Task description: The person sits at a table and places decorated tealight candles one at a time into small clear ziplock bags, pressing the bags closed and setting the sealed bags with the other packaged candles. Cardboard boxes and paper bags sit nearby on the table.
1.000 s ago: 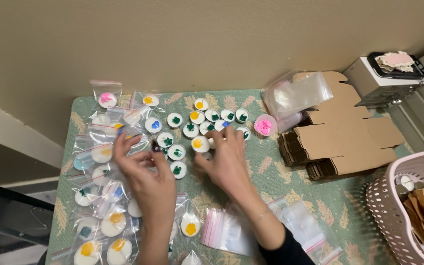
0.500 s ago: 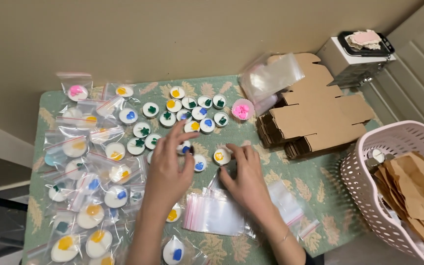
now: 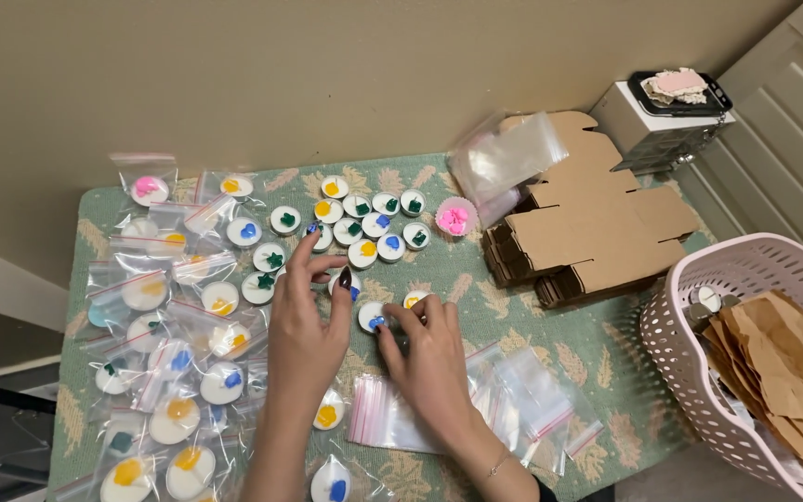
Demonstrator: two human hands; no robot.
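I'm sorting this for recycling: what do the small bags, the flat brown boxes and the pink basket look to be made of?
Small bags: thin clear plastic film, glossy, with pink zip strips. Flat brown boxes: matte kraft cardboard with die-cut flaps, stacked unfolded. Pink basket: likely rigid moulded plastic, going by its even perforated wall and smooth rim.
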